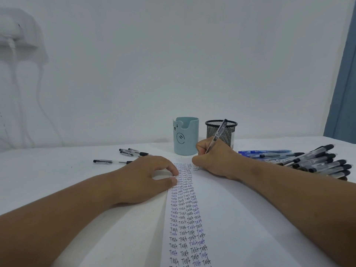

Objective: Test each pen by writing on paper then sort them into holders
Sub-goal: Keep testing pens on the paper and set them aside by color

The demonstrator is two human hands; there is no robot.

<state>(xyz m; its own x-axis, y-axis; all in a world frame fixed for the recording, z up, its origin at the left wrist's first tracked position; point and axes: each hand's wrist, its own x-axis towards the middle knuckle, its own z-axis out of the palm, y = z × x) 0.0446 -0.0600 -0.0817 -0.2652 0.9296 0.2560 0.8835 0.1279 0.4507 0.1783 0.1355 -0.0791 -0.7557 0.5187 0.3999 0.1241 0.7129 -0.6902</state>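
Note:
A white paper sheet (227, 218) lies in front of me, filled with columns of the word "Test" in black and blue ink. My right hand (213, 158) grips a clear black-capped pen (218, 134) tilted up to the right, its tip hidden near the top of the paper. My left hand (146, 178) rests flat on the sheet's left edge, fingers spread, holding nothing. Behind stand a light blue bear holder (185, 138) and a black mesh holder (221, 132). Whether either holds pens is not visible.
A big pile of black pens (317, 160) and blue pens (265, 152) lies at the right on the white table (48, 170). Several black pens (133, 152) lie loose at the left, behind my left hand. A white wall stands close behind the holders.

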